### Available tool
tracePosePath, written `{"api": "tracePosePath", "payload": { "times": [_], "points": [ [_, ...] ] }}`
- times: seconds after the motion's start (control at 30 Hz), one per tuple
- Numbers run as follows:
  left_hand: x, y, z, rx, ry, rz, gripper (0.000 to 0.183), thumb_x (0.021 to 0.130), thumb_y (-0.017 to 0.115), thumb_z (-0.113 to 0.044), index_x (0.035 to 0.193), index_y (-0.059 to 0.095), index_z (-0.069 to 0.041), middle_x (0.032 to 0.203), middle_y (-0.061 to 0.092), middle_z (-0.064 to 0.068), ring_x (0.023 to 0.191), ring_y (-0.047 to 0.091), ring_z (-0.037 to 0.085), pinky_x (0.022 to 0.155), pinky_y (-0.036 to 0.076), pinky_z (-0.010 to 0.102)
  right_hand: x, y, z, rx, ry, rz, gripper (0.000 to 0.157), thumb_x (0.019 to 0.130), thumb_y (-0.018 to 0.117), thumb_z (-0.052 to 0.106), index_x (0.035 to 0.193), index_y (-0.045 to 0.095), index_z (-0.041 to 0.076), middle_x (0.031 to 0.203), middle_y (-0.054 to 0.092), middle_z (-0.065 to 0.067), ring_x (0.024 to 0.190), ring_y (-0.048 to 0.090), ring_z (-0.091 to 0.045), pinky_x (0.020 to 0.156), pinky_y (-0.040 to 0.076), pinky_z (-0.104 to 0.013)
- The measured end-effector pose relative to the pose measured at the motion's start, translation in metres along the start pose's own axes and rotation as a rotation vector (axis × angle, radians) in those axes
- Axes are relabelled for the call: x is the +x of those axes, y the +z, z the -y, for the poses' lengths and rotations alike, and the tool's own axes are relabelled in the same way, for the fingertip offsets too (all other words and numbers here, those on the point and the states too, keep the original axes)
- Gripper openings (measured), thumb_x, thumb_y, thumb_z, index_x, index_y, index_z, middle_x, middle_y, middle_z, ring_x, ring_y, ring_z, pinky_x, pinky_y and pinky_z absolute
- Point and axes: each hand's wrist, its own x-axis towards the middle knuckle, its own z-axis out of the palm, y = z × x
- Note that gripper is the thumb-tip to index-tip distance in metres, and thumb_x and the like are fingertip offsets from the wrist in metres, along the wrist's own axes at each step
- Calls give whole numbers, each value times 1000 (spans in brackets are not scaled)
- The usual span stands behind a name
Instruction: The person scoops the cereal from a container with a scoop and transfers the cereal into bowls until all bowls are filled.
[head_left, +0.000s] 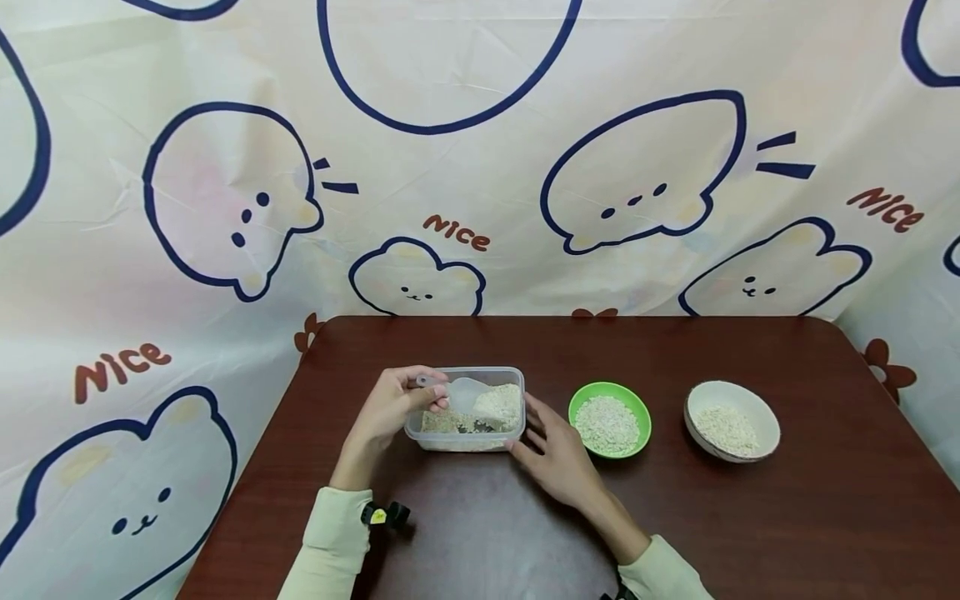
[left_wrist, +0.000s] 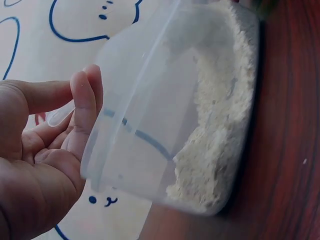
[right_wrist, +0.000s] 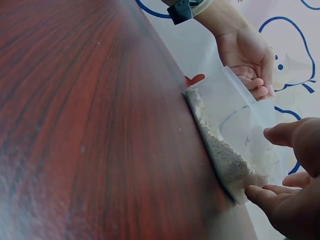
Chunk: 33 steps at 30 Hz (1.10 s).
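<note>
My left hand pinches the handle of a translucent scoop between thumb and fingers. The scoop's bowl dips inside a clear rectangular plastic container, over pale, oat-like flakes. These flakes are heaped higher toward one end, as the left wrist view shows through the wall. My right hand touches the container's right end, its thumb at the front corner and its other fingers along the side. In the right wrist view its fingertips press the wall low down.
Right of the container stands a green bowl with pale flakes. Farther right is a white bowl, also part filled with flakes. All stand on a dark red-brown wooden table. A printed cartoon cloth hangs behind the table.
</note>
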Motion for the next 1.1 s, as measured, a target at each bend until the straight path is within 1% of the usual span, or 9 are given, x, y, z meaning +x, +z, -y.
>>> {"api": "tracePosePath", "payload": {
  "times": [0.17,0.27,0.37,0.53,0.7,0.8,0.97,1.1],
  "points": [
    [-1,-12,1,-56,24,-24,26,102,65,3,123,65,18,86,79,4,77,76,11,75,67,29,0,-1,1,7,-1,5,76,97,79,8,162,41,1,165,46,-22,149,53,-39,114,53,-40],
    [-3,-16,0,-68,33,-36,27,103,66,1,123,65,18,84,78,-1,75,74,9,72,65,25,1,-2,2,15,1,5,76,97,79,8,162,41,0,165,46,-23,149,53,-39,114,53,-40],
    [-4,-20,0,-77,42,-41,27,103,67,-2,122,65,17,84,78,-2,76,74,10,72,65,24,1,-4,3,21,6,2,76,97,79,8,162,41,0,165,47,-23,149,54,-38,114,53,-40],
    [-4,-25,1,-129,55,-39,24,103,68,-3,120,66,14,87,79,-2,78,75,10,75,66,26,0,-6,6,19,16,-5,76,96,80,9,162,41,0,165,48,-22,148,54,-38,114,53,-41],
    [-6,-30,2,-187,91,-33,13,103,67,0,114,69,6,88,79,-2,79,75,8,77,66,24,-1,-8,7,34,10,-11,77,96,80,8,162,41,-2,164,48,-22,149,54,-37,114,53,-41],
    [-7,-31,1,-221,112,-30,11,103,66,1,113,72,1,88,79,-2,79,75,7,76,65,23,-1,-9,7,34,-6,-17,75,97,79,8,161,41,-3,164,48,-24,148,54,-39,114,53,-41],
    [-7,-30,-1,-273,138,-41,12,104,66,1,112,74,-3,89,79,-2,79,76,8,76,65,22,-1,-13,11,47,-9,-17,74,98,78,9,160,40,-5,163,48,-27,149,53,-42,115,51,-43],
    [-6,-25,-2,-312,166,-50,12,105,65,1,113,74,-1,90,79,-1,79,75,8,76,64,21,-2,-18,14,43,-9,-21,76,98,78,9,161,38,-5,164,46,-27,150,51,-41,117,51,-42]
  ]
}}
